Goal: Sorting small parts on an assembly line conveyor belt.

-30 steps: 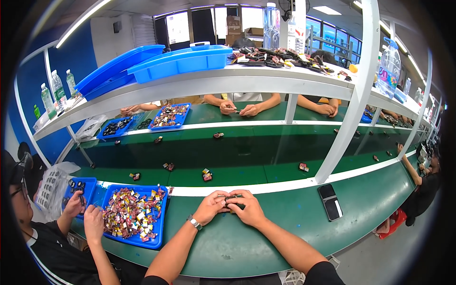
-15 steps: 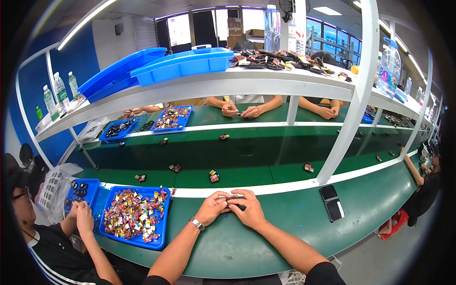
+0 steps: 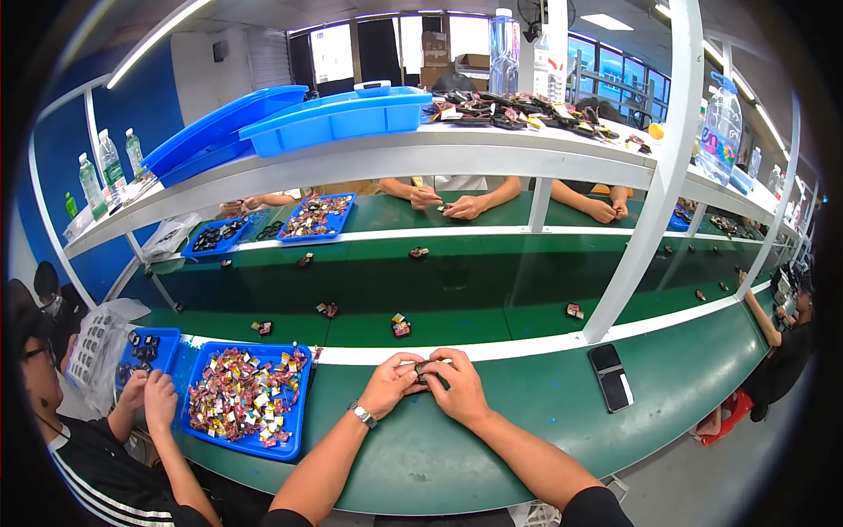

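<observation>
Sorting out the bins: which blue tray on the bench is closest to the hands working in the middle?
The blue tray of mixed colourful parts, just left of the left hand. The smaller tray with dark parts sits further left, by a co-worker.

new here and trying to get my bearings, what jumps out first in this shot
At centre, the left hand and right hand pinch a small dark part together over the green workbench. Left of them sits a blue tray heaped with colourful small parts, and a black phone lies to the right.

Hands: left hand (image 3: 389, 385) and right hand (image 3: 458, 388) pinch a small dark part (image 3: 426, 369) together, lower centre.
Left of them: blue plastic tray of small mixed-colour pieces (image 3: 202, 422).
Right: black flat phone (image 3: 609, 377) on the green table (image 3: 527, 413).
</observation>
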Tool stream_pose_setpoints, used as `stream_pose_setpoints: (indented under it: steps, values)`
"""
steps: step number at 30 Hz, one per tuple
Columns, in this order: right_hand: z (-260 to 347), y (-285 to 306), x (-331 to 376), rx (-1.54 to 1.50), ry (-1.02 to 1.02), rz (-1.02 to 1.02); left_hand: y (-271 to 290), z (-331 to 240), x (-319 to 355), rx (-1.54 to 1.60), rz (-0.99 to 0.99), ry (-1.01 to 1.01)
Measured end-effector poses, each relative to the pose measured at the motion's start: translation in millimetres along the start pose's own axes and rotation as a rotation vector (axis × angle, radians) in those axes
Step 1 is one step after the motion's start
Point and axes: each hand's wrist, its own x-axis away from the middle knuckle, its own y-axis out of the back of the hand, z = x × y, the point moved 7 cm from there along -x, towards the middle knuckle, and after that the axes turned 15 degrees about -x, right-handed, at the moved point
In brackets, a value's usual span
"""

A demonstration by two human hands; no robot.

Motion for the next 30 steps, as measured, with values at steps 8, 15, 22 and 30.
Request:
stream_pose_setpoints:
  steps: [8,15,22,30]
  values:
    - [-6.5,2.1,2.5,0.057,0.034,-0.043,-5.3,-3.5,-0.5,-0.008,0.011,-0.003]
    - [3.1,-1.2,2.5,0.082,0.069,-0.024,1.3,2.8,-0.7,-0.007,-0.002,0.015]
    - [-0.5,-0.9,2.3,0.134,-0.005,0.038,-1.8,-0.5,0.3,0.004,0.001,0.011]
    - [-5.5,-1.9,-2.4,0.141,0.019,0.210,0.7,3.3,0.0,-0.013,-0.001,0.011]
